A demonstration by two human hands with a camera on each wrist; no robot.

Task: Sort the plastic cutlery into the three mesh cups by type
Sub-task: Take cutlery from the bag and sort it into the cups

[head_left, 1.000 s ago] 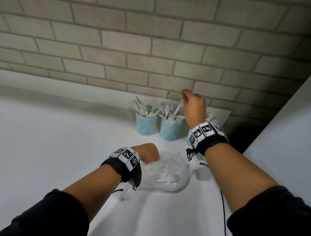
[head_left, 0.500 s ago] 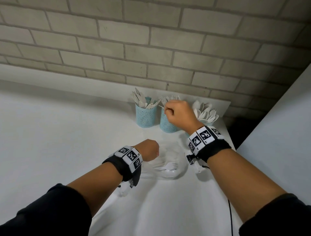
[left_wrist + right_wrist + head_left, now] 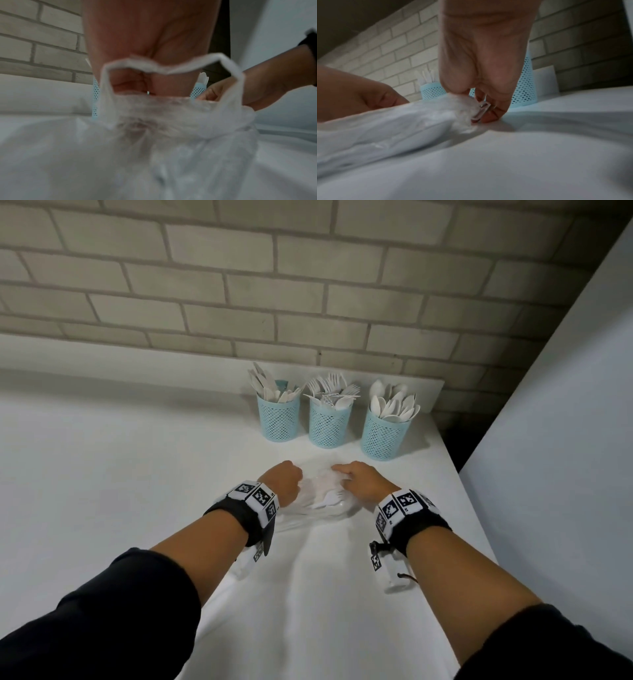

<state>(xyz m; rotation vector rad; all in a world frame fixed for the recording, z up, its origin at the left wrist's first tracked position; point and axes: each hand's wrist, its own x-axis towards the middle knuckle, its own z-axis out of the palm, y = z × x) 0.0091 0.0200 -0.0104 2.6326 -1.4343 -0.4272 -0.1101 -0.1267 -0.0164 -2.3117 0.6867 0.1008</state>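
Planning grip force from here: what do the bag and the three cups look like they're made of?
Bag: thin translucent plastic film, crinkled, a fork showing through; soft, held by both hands. Cups: pale blue, perforated rigid walls with a matte look; painted metal or plastic, I cannot tell which.

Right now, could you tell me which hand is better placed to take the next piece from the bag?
Right. The right hand already pinches a piece at the bag mouth; the left hand grips the bag, steadying it.

Cutlery in plastic bag [image 3: 318, 501] blurred (type unclear) — right fingertips [image 3: 488, 117] half-hidden.
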